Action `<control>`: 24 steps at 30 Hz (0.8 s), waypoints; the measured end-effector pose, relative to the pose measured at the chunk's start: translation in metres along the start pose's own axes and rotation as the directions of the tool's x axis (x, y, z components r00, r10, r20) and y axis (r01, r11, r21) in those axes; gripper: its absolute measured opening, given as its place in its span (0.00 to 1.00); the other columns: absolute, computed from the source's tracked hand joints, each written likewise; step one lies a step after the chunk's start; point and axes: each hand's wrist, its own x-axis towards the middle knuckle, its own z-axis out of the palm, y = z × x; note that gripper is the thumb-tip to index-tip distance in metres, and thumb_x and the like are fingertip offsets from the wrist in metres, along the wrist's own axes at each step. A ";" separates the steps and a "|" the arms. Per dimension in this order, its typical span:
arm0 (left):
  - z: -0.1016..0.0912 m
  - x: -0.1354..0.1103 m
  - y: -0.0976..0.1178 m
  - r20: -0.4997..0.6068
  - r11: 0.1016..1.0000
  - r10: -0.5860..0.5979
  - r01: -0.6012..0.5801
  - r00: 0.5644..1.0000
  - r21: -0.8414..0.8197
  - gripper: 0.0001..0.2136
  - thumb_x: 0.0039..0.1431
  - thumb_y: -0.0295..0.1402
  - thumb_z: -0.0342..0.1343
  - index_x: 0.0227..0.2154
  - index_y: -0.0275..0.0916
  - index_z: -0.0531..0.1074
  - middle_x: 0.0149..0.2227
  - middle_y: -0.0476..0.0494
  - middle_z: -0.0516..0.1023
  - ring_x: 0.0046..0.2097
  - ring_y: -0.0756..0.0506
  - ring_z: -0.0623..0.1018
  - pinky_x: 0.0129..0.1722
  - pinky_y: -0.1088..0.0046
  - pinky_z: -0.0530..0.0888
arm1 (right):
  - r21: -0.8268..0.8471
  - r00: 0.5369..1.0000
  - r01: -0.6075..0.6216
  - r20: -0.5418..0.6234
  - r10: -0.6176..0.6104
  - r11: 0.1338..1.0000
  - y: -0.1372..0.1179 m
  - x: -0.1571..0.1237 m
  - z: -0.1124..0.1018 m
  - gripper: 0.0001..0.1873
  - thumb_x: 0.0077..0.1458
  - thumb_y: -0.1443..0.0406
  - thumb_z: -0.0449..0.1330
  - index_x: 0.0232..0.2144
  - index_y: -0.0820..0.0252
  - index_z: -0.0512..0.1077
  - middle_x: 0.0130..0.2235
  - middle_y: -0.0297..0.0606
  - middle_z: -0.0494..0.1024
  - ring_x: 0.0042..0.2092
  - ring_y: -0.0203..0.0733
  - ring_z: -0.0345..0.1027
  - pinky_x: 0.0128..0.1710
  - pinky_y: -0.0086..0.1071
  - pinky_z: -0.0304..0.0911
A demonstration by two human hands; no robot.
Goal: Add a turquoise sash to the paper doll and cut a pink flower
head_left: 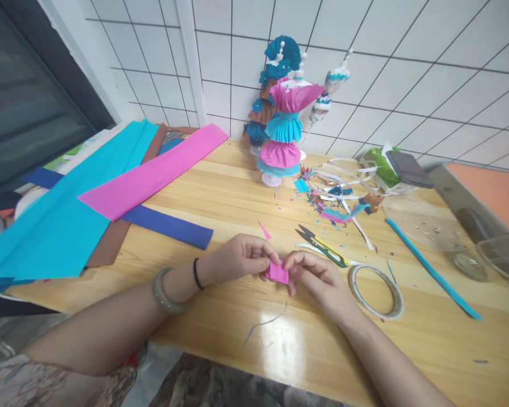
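Observation:
A small pink crepe paper piece (278, 273) is pinched between my two hands, low over the wooden table. My left hand (248, 257) grips its left edge between thumb and fingers. On the other side, my right hand (316, 274) has its thumb and fingers closed on the right edge. Just beyond the right hand lie yellow-handled thread snips (324, 247), blades toward the upper left. To their right, a roll of tape (376, 294) rests flat. A thin pink scrap (263, 229) lies behind my left hand. Nearer the table's front edge is a loose bluish thread (265, 323).
Crepe paper sheets in turquoise (89, 198), pink (161, 169) and dark blue (169, 226) overlap at the left. Small dress forms in ruffled paper (283, 127) stand against the tiled wall. Paper clippings (335, 192), a turquoise strip (432, 268) and a clear cup (504, 254) occupy the right.

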 end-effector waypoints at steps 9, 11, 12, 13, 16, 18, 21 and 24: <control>0.000 -0.001 0.001 0.007 0.994 0.017 -0.018 1.000 0.104 0.07 0.48 0.24 0.54 0.31 0.31 0.74 0.24 0.46 0.75 0.27 0.53 0.73 0.29 0.79 0.70 | -0.049 0.998 -0.036 -0.058 0.033 0.998 0.004 0.000 0.001 0.12 0.50 0.58 0.60 0.26 0.61 0.69 0.19 0.32 0.71 0.21 0.33 0.63 0.25 0.28 0.59; 0.001 -0.001 0.002 0.012 0.995 0.013 -0.014 1.000 0.099 0.07 0.49 0.24 0.54 0.31 0.31 0.74 0.25 0.46 0.75 0.27 0.53 0.73 0.29 0.79 0.70 | -0.035 0.995 -0.053 -0.087 0.050 0.998 0.004 0.001 0.004 0.14 0.45 0.57 0.64 0.26 0.61 0.67 0.18 0.30 0.69 0.19 0.31 0.61 0.22 0.26 0.57; 0.001 -0.001 0.003 0.015 0.996 0.010 -0.011 1.000 0.089 0.06 0.49 0.25 0.54 0.31 0.31 0.73 0.25 0.46 0.75 0.27 0.53 0.73 0.30 0.78 0.70 | -0.016 0.994 -0.051 -0.093 0.049 0.999 0.004 0.002 0.005 0.15 0.44 0.57 0.65 0.26 0.60 0.66 0.18 0.29 0.68 0.19 0.31 0.61 0.21 0.26 0.56; 0.001 -0.001 0.004 0.016 0.997 0.005 -0.006 1.000 0.074 0.06 0.49 0.26 0.54 0.31 0.31 0.73 0.25 0.46 0.75 0.27 0.53 0.73 0.30 0.78 0.70 | 0.004 0.995 -0.044 -0.094 0.044 0.999 0.004 0.002 0.006 0.15 0.43 0.58 0.65 0.27 0.60 0.65 0.18 0.28 0.67 0.19 0.30 0.60 0.20 0.25 0.56; 0.002 -0.001 0.007 -0.013 0.999 -0.015 0.016 1.000 0.030 0.07 0.51 0.31 0.55 0.32 0.31 0.71 0.23 0.48 0.73 0.26 0.54 0.73 0.29 0.78 0.70 | 0.036 0.994 -0.010 -0.111 0.014 0.999 0.004 0.003 0.008 0.16 0.44 0.57 0.65 0.29 0.59 0.63 0.21 0.28 0.67 0.19 0.30 0.60 0.20 0.25 0.57; 0.003 -0.001 0.007 -0.042 0.999 -0.037 0.038 0.998 0.029 0.11 0.50 0.34 0.57 0.34 0.32 0.69 0.22 0.49 0.72 0.25 0.54 0.72 0.27 0.78 0.70 | 0.022 0.992 0.017 -0.129 -0.014 1.000 0.005 0.003 0.009 0.16 0.45 0.57 0.65 0.31 0.58 0.64 0.23 0.29 0.68 0.20 0.30 0.61 0.20 0.25 0.59; 0.005 0.000 0.006 -0.037 0.995 -0.078 0.080 0.996 0.052 0.15 0.47 0.36 0.61 0.35 0.33 0.67 0.23 0.49 0.74 0.24 0.53 0.73 0.27 0.78 0.71 | -0.020 0.986 0.065 -0.150 -0.068 0.998 0.008 0.003 0.009 0.16 0.47 0.58 0.64 0.35 0.58 0.64 0.27 0.31 0.69 0.22 0.30 0.61 0.21 0.25 0.60; 0.005 0.000 0.003 -0.015 0.992 -0.110 0.110 0.994 0.061 0.14 0.47 0.38 0.61 0.31 0.32 0.68 0.22 0.46 0.75 0.25 0.52 0.75 0.27 0.77 0.72 | -0.043 0.981 0.087 -0.168 -0.093 0.995 0.010 0.002 0.008 0.15 0.48 0.59 0.63 0.36 0.57 0.65 0.29 0.32 0.70 0.23 0.30 0.61 0.22 0.25 0.59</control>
